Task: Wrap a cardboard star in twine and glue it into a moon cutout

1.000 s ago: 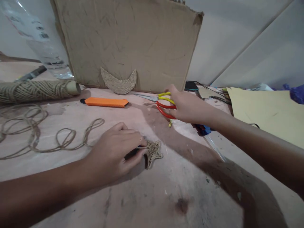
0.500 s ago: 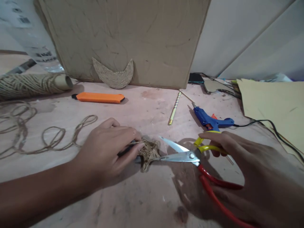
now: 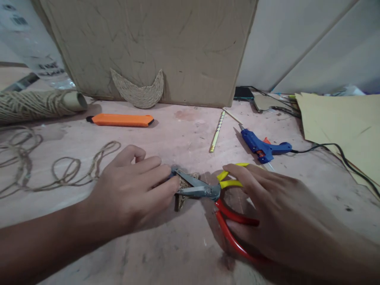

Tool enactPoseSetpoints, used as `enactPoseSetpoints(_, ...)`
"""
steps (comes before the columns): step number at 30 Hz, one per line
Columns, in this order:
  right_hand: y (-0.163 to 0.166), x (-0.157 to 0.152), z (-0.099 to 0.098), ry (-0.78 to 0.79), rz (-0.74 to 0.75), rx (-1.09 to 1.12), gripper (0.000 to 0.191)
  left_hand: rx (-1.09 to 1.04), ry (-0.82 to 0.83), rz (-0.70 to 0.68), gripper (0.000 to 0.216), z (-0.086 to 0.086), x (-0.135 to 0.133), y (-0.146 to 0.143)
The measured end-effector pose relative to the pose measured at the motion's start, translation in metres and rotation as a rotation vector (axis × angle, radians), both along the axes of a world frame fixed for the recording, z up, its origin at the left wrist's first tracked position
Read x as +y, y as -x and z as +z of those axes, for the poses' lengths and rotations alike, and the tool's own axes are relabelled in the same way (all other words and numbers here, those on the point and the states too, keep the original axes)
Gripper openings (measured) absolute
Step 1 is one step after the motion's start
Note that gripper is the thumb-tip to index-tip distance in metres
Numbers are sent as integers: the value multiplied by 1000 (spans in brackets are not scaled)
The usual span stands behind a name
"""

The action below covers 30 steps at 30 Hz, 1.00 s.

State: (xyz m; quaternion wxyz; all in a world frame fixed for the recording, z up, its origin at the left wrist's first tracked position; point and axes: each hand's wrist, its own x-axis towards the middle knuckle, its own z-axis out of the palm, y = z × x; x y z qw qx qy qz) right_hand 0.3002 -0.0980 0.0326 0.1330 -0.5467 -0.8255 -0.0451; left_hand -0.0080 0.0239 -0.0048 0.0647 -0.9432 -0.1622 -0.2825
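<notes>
My right hand (image 3: 267, 198) is closed around scissors (image 3: 204, 191) with yellow and red handles. Their blades stand apart, tips close to my left fingers, lying across a small star wrapped in twine (image 3: 179, 202). With its fingertips pressed together, my left hand (image 3: 136, 186) grips a thin strand of twine at the star's left side; the strand itself is mostly hidden now. Some dark bluish thing shows beside the star under my left fingers, too covered to name. Loose loops of twine (image 3: 68, 170) lie left of my left hand.
A twine roll (image 3: 38, 106) and an orange cutter (image 3: 123, 120) lie at the left. A twine-covered crescent (image 3: 141, 93) leans on a cardboard sheet (image 3: 190, 51). Behind my right hand are a pencil (image 3: 217, 132), a blue glue gun (image 3: 261, 145) with its cord, and tan sheets (image 3: 338, 126).
My right hand has moved left with the scissors, bringing the blades from the star's right side over it to my left fingertips. My left hand has stayed nearly in place.
</notes>
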Motion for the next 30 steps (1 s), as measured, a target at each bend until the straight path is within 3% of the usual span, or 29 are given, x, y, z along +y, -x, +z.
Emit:
enactPoseSetpoints(6, 1, 4, -2, 48, 3, -24, 53, 11, -94, -45, 21, 0, 1, -1)
enactPoseSetpoints(14, 4, 9, 0, 309, -17, 85, 29, -79, 66, -65, 22, 0, 6, -2)
enactPoseSetpoints(18, 4, 9, 2, 318, 5, 65, 34, -84, 158, -47, 28, -1, 10, -5)
enactPoseSetpoints(22, 6, 11, 5, 314, 49, 55, 17, -96, 164, -78, 27, -3, 11, -6)
enactPoseSetpoints(30, 3, 12, 0, 223, 94, -43, 14, -77, 169, -91, 26, -2, 11, -3)
